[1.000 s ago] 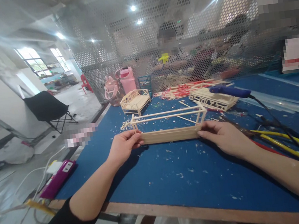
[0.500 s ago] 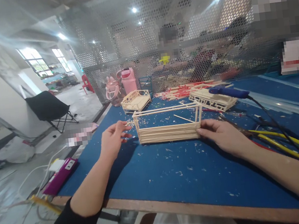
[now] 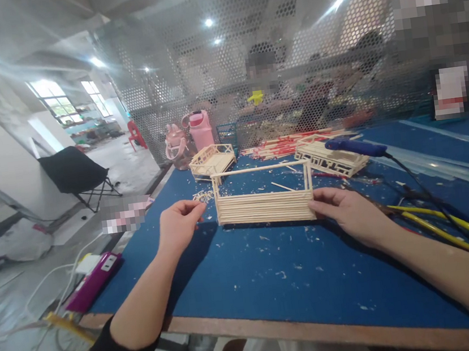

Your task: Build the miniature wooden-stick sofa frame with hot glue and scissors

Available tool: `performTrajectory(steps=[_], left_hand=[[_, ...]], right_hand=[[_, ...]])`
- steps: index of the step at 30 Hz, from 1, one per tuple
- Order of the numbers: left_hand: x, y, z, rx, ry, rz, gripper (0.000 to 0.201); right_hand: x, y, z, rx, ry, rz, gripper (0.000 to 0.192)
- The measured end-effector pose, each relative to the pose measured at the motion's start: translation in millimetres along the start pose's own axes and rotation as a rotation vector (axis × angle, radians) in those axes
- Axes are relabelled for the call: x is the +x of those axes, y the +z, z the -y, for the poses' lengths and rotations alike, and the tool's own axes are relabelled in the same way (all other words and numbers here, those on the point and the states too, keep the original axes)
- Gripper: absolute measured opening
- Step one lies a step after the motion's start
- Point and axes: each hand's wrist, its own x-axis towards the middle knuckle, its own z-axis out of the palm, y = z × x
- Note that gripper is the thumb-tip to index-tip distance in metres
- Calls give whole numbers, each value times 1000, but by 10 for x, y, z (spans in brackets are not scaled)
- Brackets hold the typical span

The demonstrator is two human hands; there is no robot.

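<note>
On the blue table, at twelve o'clock from the person, a light, fragile stick frame is pinched at its stiffer right end by the right hand, while the left hand, loosely curled and empty, is held just beside its left end.

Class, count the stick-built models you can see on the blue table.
3: one held at its end by the right hand, one by the pink bottles, one under the blue tool. The mesh may hide others.
</note>
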Motion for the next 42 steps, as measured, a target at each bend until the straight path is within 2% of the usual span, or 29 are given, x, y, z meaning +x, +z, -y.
performTrajectory(steps=[3, 6, 8, 10, 11, 12, 13, 15, 16, 17, 19, 22, 25, 28, 42], left_hand=[[1, -26, 35, 120, 9, -47, 31], [17, -28, 51, 198, 78, -105, 37], [26, 12, -19, 206, 222, -212, 29], [14, 112, -174, 232, 496, -283, 24], [-5, 191, -272, 257, 664, -257, 22], [-32, 289, -372, 298, 820, -172, 17], [-65, 404, -464, 352, 951, -36, 12], [-138, 665, -592, 434, 1134, 208, 15], [-173, 797, -622, 464, 1174, 262, 14], [-205, 918, -633, 491, 1183, 275, 12], [-257, 1109, -616, 532, 1173, 230, 15], [-304, 1243, -582, 568, 1165, 116, 18], [-330, 1263, -583, 568, 1179, 65, 10], [-350, 1267, -589, 559, 1194, 68, 4], [-326, 1276, -553, 557, 1260, 29, 14]], right_hand=[[13, -9, -20, -5, -21, -3, 38], [42, -19, -51, -8, -56, 20, 31], [67, -22, -72, -5, -74, 19, 27], [87, -20, -87, 8, -82, 9, 26], [92, -18, -90, 15, -86, 7, 25], [94, -15, -90, 22, -90, 5, 25], [93, -13, -87, 27, -96, 5, 25], [84, -11, -77, 27, -114, 9, 24], [79, -12, -71, 21, -124, 14, 23], [75, -15, -66, 15, -134, 17, 23], [71, -22, -57, -1, -153, 22, 22], [74, -30, -53, -17, -178, 23, 20], [82, -32, -58, -40, -197, 30, 17], [89, -36, -65, -52, -198, 39, 18], [83, -38, -49, -40, -184, 37, 16]])
